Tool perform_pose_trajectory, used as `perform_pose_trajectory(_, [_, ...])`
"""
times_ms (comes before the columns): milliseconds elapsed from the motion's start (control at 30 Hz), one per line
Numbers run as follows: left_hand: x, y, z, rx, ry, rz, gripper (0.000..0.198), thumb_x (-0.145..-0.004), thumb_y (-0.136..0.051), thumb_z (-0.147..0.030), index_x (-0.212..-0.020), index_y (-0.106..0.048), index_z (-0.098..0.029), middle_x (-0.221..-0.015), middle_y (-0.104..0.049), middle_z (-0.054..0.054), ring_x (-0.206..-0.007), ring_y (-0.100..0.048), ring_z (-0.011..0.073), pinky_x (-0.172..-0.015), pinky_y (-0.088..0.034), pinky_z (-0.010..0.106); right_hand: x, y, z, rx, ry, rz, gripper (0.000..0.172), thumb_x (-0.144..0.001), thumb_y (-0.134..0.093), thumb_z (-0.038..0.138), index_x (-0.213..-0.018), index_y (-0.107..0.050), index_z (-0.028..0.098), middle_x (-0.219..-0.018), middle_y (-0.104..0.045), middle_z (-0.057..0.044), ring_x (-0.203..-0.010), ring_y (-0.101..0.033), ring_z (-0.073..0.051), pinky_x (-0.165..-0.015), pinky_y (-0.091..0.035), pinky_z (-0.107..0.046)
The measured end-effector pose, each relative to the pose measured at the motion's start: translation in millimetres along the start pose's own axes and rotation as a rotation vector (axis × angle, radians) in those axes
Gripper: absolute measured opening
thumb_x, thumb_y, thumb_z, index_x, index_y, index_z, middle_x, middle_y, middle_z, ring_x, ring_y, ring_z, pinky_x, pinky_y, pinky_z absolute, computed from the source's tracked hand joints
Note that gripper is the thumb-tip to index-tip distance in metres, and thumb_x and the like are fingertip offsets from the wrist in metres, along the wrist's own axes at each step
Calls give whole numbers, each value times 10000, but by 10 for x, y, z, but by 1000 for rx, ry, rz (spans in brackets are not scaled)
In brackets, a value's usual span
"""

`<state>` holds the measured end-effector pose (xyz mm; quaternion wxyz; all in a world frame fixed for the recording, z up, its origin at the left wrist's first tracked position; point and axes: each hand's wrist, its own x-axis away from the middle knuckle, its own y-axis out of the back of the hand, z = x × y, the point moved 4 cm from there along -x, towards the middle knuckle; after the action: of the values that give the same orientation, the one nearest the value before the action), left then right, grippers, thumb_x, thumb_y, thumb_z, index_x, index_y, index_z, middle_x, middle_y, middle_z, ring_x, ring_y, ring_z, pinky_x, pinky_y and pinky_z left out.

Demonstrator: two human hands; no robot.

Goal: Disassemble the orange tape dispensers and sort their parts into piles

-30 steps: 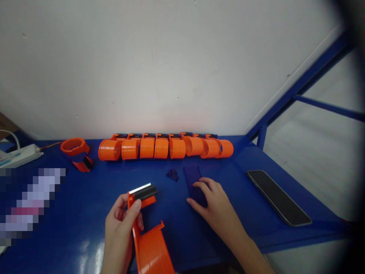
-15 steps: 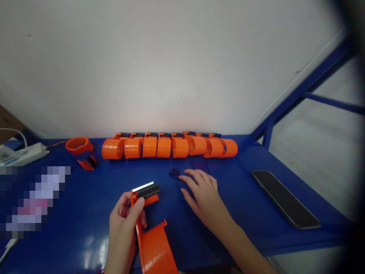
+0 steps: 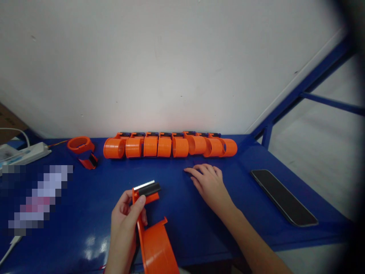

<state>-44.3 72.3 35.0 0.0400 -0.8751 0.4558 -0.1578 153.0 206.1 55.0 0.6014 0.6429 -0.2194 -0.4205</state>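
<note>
Small assembly workshop or production workstation. Long blue painted desk (image 3: 199,236) on a blue steel frame (image 3: 313,74), set against a bare white wall (image 3: 171,68). Row of matching orange plastic tape dispensers (image 3: 170,147) lined up along the back edge, one orange plastic tape dispenser body (image 3: 155,247) opened up in front, white power strip (image 3: 27,153) at the far left. Repeated identical units point to bench work, not a home.

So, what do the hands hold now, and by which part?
The left hand holds an orange plastic tape dispenser by its arm, just below the black roller; the right hand holds nothing.
</note>
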Motion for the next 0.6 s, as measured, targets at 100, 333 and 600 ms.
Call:
perform_pose_trajectory(100, [-34, -16, 20, -32, -3, 40, 252, -771, -685, -413, -798, -577, -187, -426, -503, -77, -388, -430, 74, -422, -339, 170, 24, -23, -132, 18, 2, -24, 337, -911, -480, 160, -1185, -631, 286, -1071, -642, -66, -1017, -532, -241, -866, -339, -396])
perform_pose_trajectory(333, [-96, -63, -5, -76, 10, 53, 273, -756, -701, -410, -836, -611, -165, -430, -536, -68, -393, -471, 80, -437, -380, 175, 61, -95, -350, 20, 8, -50, 327, -908, -464, 182, -1165, -634, 292, -1068, -639, -66, -980, -555, -237, -852, -348, -399])
perform_pose_trajectory(600, [-100, -49, 0, -70, 3, 50, 263, -750, -704, -411, -841, -616, -180, -476, -556, -73, -393, -489, 91, -448, -418, 201, 46, -54, -361, 16, -19, -87, 303, -873, -504, 237, -1149, -624, 268, -1101, -623, -74, -991, -567, -251, -851, -361, -421])
